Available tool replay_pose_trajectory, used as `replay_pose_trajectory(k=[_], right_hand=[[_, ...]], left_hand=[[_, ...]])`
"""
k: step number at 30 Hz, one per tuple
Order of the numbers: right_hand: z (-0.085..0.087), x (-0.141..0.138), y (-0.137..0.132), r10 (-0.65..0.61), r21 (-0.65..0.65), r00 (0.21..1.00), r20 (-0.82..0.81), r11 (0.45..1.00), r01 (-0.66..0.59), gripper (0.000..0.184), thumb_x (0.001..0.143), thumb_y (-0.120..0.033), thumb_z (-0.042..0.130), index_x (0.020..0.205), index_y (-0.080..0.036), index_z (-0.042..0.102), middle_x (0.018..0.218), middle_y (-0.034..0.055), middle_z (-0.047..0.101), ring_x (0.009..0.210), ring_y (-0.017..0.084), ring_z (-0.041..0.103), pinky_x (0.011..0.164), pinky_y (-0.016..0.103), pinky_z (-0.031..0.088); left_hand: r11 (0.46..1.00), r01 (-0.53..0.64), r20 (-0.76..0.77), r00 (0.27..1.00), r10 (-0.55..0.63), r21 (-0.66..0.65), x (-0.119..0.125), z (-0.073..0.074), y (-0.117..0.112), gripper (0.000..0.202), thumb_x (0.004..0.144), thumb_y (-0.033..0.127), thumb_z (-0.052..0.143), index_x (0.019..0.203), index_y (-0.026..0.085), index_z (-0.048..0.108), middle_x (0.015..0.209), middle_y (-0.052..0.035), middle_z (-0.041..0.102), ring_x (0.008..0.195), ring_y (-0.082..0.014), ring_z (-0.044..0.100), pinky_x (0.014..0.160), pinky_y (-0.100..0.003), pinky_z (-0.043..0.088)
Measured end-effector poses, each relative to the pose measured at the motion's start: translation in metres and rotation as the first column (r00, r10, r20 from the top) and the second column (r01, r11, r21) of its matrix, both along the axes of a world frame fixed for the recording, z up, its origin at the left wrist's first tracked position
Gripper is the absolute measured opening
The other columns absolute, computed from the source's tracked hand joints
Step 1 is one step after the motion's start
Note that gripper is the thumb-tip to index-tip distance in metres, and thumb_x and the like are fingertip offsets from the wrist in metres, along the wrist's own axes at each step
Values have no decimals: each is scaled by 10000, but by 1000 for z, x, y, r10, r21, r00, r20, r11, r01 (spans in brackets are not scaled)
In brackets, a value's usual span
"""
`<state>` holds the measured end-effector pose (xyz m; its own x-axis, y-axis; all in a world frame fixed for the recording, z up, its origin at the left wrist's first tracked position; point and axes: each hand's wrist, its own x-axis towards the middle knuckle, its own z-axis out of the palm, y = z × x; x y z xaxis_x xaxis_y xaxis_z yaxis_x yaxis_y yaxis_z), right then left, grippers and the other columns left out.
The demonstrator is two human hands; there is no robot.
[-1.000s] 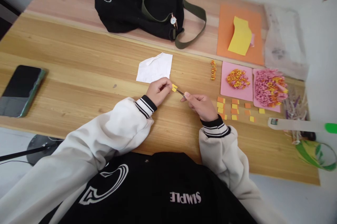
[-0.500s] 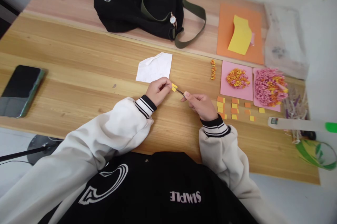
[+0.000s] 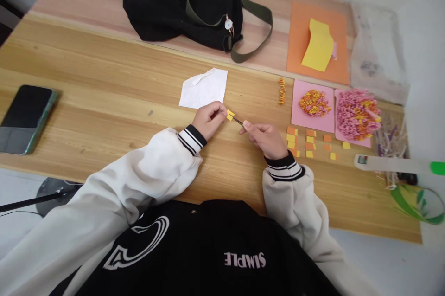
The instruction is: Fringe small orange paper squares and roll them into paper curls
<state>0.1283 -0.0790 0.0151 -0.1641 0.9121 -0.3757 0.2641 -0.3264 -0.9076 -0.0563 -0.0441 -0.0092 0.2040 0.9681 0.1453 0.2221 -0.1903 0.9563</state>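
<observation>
My left hand [image 3: 209, 120] pinches a small yellow paper piece [image 3: 230, 115] by its left edge, just above the wooden table. My right hand [image 3: 266, 138] is closed round a pair of thin dark tweezers [image 3: 238, 121], whose tips reach the paper piece from the right. Whether the tips grip the paper or only touch it is too small to tell. Beyond my left hand lies a creased white sheet [image 3: 204, 88]. To the right of my right hand, small orange and yellow paper squares [image 3: 310, 140] lie in short rows.
Right of centre, a pink square [image 3: 299, 117] bears a pile of curled paper bits, beside a bigger pile [image 3: 358, 112]. Behind them lie orange paper [image 3: 295, 45] and yellow paper [image 3: 318, 45]. A black bag [image 3: 181, 8] is at the back, a phone [image 3: 26, 119] far left.
Both hands, the paper piece and the tweezers stay almost where they were. The view has shifted very slightly.
</observation>
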Motion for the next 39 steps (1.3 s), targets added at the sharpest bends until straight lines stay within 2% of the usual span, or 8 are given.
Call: replay_pose_trajectory(k=[39], right_hand=[[3,-2,0,-15,13,1000,17,1000,15,538,697,-658,575,692,-132,685,459,-72,244,441,45,200,473,264,161]], left_hand=[[999,-4,-9,1000,5,34,1,-2,0,129,764,225,493,654,165,518,578,16,512,547,-105,446,553,-240,373]])
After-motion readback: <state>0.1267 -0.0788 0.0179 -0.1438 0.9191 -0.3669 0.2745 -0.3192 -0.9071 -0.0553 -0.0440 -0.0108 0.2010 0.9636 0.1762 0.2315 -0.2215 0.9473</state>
